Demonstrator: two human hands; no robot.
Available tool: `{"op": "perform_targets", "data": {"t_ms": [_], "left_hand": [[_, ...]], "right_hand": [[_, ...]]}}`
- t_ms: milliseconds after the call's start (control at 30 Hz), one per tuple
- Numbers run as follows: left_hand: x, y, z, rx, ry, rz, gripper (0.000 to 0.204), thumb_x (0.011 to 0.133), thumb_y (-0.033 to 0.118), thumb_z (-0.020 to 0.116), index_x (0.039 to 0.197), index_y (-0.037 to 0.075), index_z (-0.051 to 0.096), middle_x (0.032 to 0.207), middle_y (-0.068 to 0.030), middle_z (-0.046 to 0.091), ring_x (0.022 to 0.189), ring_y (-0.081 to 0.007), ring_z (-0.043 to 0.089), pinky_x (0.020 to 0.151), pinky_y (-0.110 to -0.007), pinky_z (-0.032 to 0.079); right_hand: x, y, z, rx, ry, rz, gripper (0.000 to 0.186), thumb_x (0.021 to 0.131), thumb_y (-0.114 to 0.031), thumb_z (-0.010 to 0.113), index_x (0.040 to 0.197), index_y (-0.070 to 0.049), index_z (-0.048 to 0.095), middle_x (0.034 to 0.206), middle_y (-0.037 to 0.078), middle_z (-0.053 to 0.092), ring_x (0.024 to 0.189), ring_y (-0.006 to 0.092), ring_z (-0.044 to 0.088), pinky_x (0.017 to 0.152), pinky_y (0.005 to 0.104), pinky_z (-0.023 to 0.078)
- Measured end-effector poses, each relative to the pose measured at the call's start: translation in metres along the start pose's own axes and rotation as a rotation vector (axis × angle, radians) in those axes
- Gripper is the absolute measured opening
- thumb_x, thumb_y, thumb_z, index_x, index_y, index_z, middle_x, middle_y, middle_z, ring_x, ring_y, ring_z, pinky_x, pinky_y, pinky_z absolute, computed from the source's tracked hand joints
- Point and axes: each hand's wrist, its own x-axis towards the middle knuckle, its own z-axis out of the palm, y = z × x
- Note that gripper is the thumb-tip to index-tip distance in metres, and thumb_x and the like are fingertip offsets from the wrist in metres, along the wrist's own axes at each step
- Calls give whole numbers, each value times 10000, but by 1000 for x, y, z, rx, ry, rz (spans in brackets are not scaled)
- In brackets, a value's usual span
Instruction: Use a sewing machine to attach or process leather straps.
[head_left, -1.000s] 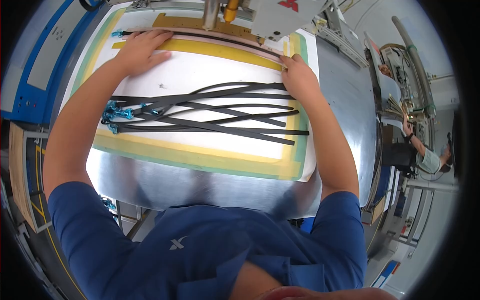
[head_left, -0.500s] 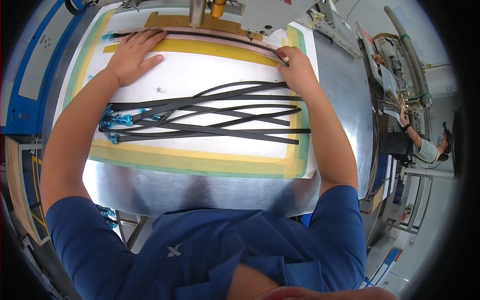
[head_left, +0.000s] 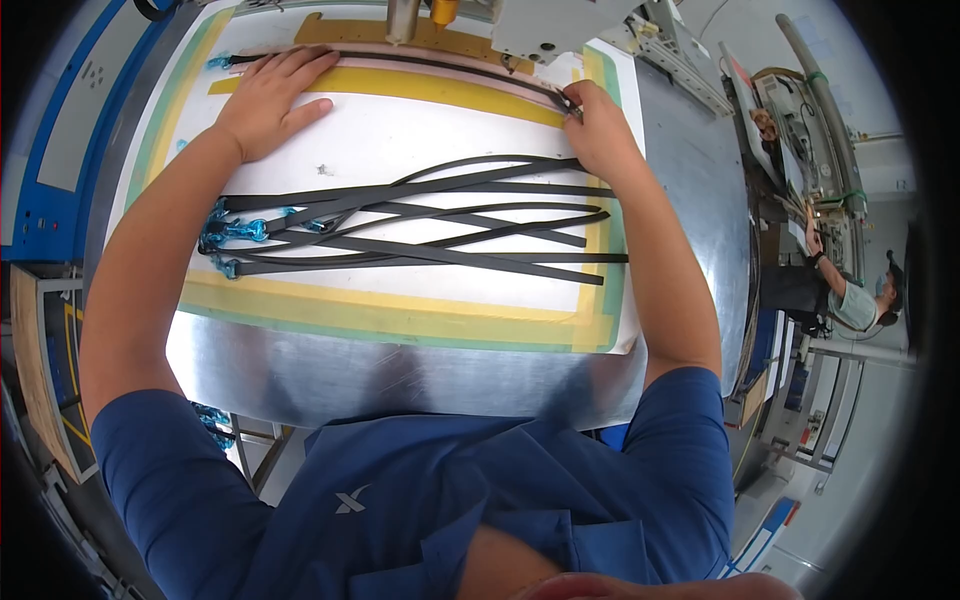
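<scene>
Head view: a single black strap [head_left: 400, 62] lies stretched along the far edge of a white work sheet [head_left: 400, 125] taped with yellow and green borders, on a metal bench [head_left: 400, 375]. The strap runs under the head of a machine [head_left: 545, 25] that hangs over the far edge of the sheet. The left hand [head_left: 268, 100] lies flat and open, palm down, with its fingers spread over the strap near its left end, where a small blue clip [head_left: 220, 62] shows. The right hand [head_left: 600, 130] is curled, its fingertips pinching the strap's right end at the sheet's far right corner.

Nearer the person, a loose bundle of black straps [head_left: 420, 225] lies crisscrossed across the middle of the sheet, their blue clips [head_left: 235, 232] gathered at the left. Neither hand touches that bundle.

The step in hand looks like lining one strap up straight under the machine head, held taut between both hands. The next move probably calls for keeping the strap flat and tensioned along the pink strip [head_left: 400, 52] below the head, with fingers clear of the tool above.

Far to the right, another person [head_left: 850, 295] works at a separate station, well apart.
</scene>
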Motion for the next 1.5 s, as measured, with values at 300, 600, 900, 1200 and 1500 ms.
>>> {"op": "perform_targets", "data": {"t_ms": [300,600,900,1200,1500], "left_hand": [[1,3,-1,40,-2,-38,628,1059,549,453,1594,222,436,1648,-82,420,1542,-283,347,1310,-462,190],[-2,0,-5,-31,-9,-53,655,1028,495,512,1592,168,443,1631,-134,437,1530,-338,358,1293,-486,204],[2,3,-7,-78,30,-25,677,1020,521,530,1574,138,459,1619,-134,453,1505,-340,389,1285,-493,223],[0,3,-16,-126,14,-67,656,1006,478,581,1538,103,497,1550,-177,493,1452,-374,438,1255,-478,289],[4,6,-18,-191,34,-40,677,978,474,627,1456,1,550,1402,-221,564,1346,-387,510,1176,-486,373]], "right_hand": [[8,6,8,-81,55,-3,396,950,-9,594,1342,50,591,1283,273,633,1189,443,630,1053,465,507],[0,-5,0,-45,222,57,380,948,-100,661,1315,-2,647,1216,212,677,1102,402,676,976,457,542],[-5,6,22,-195,203,-47,219,944,-177,604,1098,-43,683,1116,160,667,1004,400,672,884,489,551],[-7,0,22,-180,202,-28,228,955,-182,587,1111,-39,672,1135,155,657,1025,394,667,899,487,544],[-5,16,12,-156,211,9,253,942,-200,634,1120,-39,713,1160,152,675,1034,389,672,899,460,548]]}}
